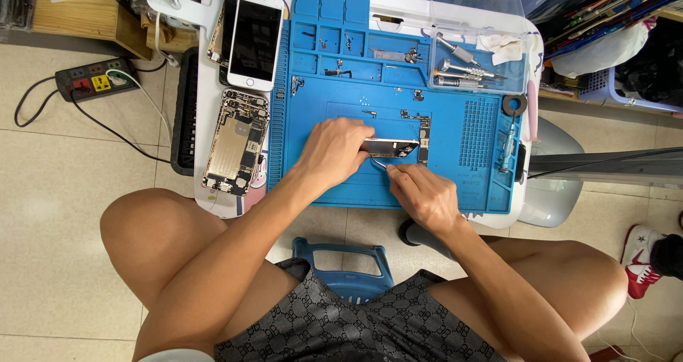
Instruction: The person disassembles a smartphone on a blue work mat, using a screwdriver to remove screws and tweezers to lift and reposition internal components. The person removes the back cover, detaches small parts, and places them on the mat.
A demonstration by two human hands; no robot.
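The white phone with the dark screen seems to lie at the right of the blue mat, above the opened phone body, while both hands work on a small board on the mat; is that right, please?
Not quite. The head view shows the white phone at the left of the blue mat, above the opened phone body. The rest holds: the left hand and right hand work on the small board.

Bare blue mat right of the circuit board offers passage; screwdrivers beyond it and small parts up-left of it obstruct.
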